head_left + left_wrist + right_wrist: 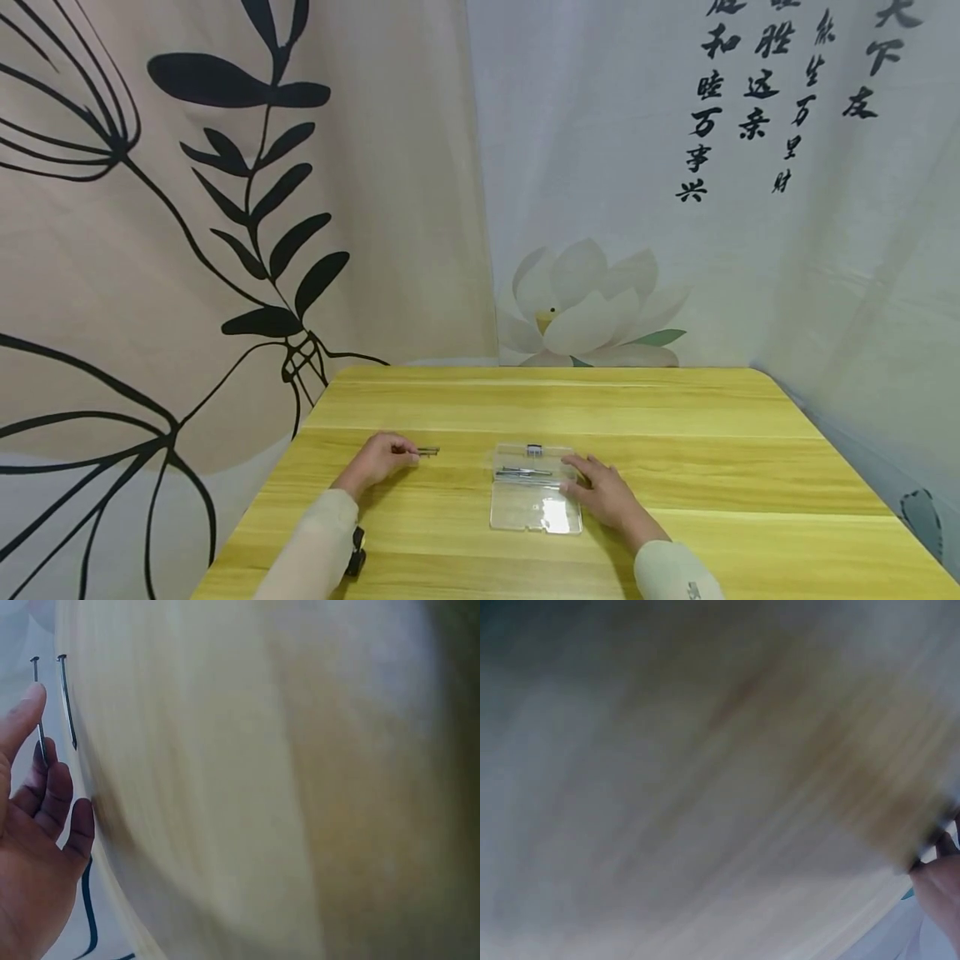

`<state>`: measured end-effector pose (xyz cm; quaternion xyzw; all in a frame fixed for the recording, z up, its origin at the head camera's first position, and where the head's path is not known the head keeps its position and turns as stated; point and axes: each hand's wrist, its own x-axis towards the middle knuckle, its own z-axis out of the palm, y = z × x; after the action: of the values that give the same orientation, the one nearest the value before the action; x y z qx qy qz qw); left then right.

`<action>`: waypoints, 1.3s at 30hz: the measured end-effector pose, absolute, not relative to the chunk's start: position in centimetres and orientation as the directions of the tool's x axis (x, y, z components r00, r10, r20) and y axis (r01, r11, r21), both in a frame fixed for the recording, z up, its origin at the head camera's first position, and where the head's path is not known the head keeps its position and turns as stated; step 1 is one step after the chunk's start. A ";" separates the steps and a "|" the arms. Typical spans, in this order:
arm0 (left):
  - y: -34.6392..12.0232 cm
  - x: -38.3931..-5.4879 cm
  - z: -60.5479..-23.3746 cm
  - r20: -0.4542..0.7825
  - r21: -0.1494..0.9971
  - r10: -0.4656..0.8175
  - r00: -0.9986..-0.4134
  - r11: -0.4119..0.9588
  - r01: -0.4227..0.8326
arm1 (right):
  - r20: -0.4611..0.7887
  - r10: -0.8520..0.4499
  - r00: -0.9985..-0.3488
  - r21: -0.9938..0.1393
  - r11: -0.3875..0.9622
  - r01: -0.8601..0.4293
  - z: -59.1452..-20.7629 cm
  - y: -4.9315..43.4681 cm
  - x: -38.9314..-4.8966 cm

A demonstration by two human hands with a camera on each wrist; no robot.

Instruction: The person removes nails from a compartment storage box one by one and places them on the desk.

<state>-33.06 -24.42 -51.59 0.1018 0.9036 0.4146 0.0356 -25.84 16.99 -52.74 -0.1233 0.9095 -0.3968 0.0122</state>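
Observation:
My left hand (381,460) pinches a steel nail (35,669) between thumb and fingers, its flat head pointing away from the palm. Beside it, a second nail (67,701) lies on the table, apart from the fingers in the left wrist view. On the table sits a clear plastic box (501,508) with its lid folded open; several long nails (523,473) lie inside. My right hand (611,498) rests at the box's right edge, thumb and fingers spread and touching it. The right wrist view is blurred and shows only part of that hand (941,889).
The wooden table (675,417) has light yellow planks. A small black object (356,554) lies beside the left sleeve. Printed cloth (405,208) hangs behind and around the table. A small label (534,450) shows at the box's far edge.

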 end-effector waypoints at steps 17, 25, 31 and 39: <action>-23.7 -33.4 -51.8 0.041 0.711 0.251 -0.967 0.673 0.205 | 0.066 -0.230 -0.971 -0.726 0.656 -0.205 -52.4 16.9 -25.6; -23.6 -33.5 -51.8 0.047 0.700 0.230 -0.972 0.687 0.196 | 0.065 -0.230 -0.971 -0.725 0.658 -0.205 -52.3 16.9 -25.6; -23.5 -33.7 -51.7 0.037 0.686 0.192 -0.981 0.709 0.165 | 0.075 -0.230 -0.970 -0.719 0.662 -0.212 -52.6 17.0 -25.8; -23.4 -34.1 -51.8 0.044 0.672 0.177 -0.983 0.723 0.160 | 0.071 -0.230 -0.971 -0.722 0.659 -0.209 -52.7 17.0 -25.8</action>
<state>-34.08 -23.43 -51.76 0.0910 0.9282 0.3607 0.0117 -25.82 17.02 -52.73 -0.1206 0.9108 -0.3946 0.0133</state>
